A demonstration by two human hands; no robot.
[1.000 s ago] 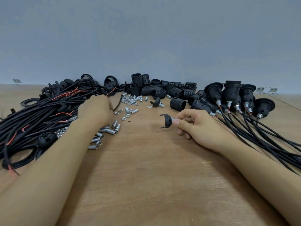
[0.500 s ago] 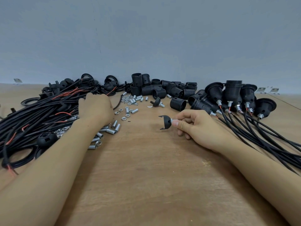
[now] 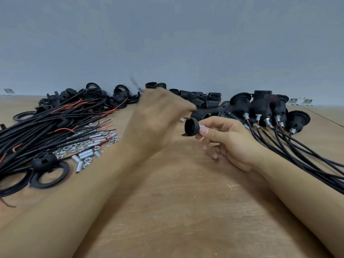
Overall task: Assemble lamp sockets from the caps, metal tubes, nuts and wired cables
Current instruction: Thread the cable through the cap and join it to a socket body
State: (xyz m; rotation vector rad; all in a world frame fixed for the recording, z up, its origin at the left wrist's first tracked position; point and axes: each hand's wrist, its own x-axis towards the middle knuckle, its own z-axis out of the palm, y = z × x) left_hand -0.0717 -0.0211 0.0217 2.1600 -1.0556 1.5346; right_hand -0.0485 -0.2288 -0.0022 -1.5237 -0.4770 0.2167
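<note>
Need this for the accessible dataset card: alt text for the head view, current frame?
A person's right hand pinches a small black plastic socket cap fitted with a short metal tube above a bare wooden table, while the motion-blurred left hand is raised beside it, apparently holding a thin black cable. Loose black cables, silver nuts and tubes lie left; assembled black sockets stand right.

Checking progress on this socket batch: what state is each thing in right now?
cap: held off the table, metal tube fitted in it.
right hand: pinches the cap's tube.
left hand: raised, blurred, grip unclear.
finished sockets: assembled, cabled, grouped at right.
loose cables: piled at left.
nuts and tubes: scattered, unused.
</note>
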